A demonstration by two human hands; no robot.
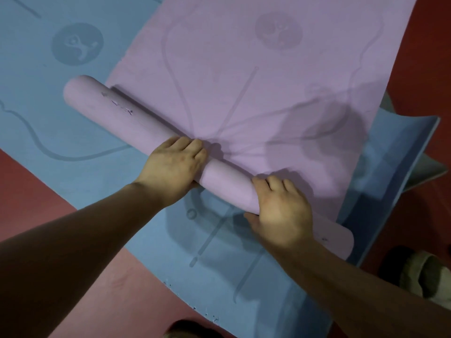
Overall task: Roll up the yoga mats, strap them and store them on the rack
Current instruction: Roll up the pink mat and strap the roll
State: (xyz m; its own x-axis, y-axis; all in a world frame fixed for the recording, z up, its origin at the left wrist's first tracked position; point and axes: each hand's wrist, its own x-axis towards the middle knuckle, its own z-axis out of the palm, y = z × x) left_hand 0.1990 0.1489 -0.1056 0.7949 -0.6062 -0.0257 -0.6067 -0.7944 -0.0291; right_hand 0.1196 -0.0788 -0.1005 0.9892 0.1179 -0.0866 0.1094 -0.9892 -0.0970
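A purple yoga mat (268,76) lies partly rolled on top of a flat blue yoga mat (73,113). Its rolled part (117,115) runs diagonally from upper left to lower right, with the flat remainder stretching away beyond it. My left hand (173,164) grips the middle of the roll, fingers curled over its top. My right hand (283,208) grips the roll nearer its right end, fingers over the top and thumb underneath. The surface of the roll is chipped near its left end.
The mats lie on a red floor (31,191). The blue mat's right edge (415,142) curls upward against a grey object. A foot in a pale shoe (419,274) shows at lower right, and another shoe tip (190,330) at the bottom edge.
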